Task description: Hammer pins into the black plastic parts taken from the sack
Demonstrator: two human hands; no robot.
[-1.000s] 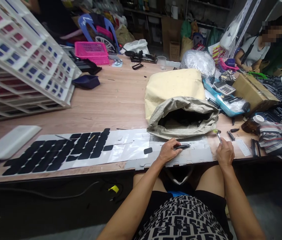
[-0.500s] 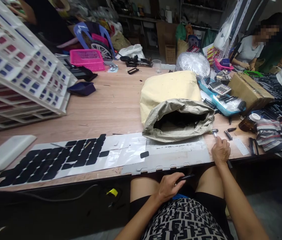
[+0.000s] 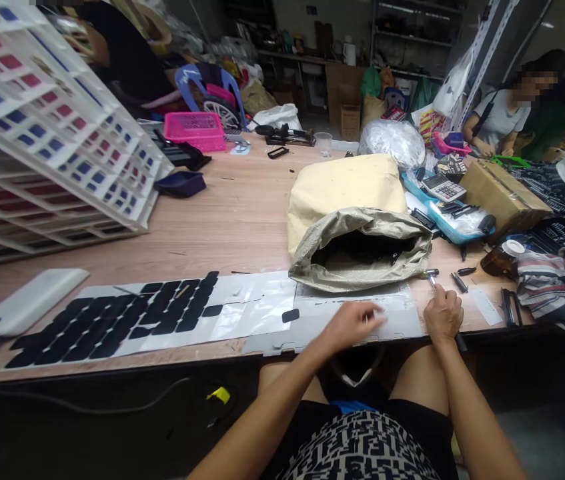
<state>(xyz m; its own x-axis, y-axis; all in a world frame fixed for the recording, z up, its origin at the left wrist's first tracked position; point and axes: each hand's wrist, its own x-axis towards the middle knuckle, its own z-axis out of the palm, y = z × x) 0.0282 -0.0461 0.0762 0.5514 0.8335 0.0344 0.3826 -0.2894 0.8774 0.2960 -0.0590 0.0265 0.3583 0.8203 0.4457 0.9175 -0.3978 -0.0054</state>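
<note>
My left hand [image 3: 357, 323] hovers over the grey board [image 3: 402, 319] at the table's front edge, just before the sack's mouth. Its fingers look loosely apart and a little blurred, and I make out nothing in them. A small hammer-like tool [image 3: 433, 283] with a metal shaft is gripped in my right hand [image 3: 443, 313], which rests at the board's right end; the dark handle end pokes out below the fist. The cream sack [image 3: 347, 187] lies with its rolled grey mouth facing me, dark inside. One black rounded pad [image 3: 291, 315] lies at the board's left end.
White sheets [image 3: 242, 293] bearing rows of black pads [image 3: 107, 327] run leftward. A white device [image 3: 27, 303] and tilted white crate [image 3: 72, 133] stand at left. Black pieces [image 3: 459, 283], a brown jar [image 3: 502, 259], blue tray [image 3: 455, 230] and carton [image 3: 502, 190] sit right. A co-worker [image 3: 502, 120] sits beyond.
My left hand has risen from my lap forward over the board; the black piece it held is no longer visible. My right hand keeps its grip and place. The view has shifted slightly.
</note>
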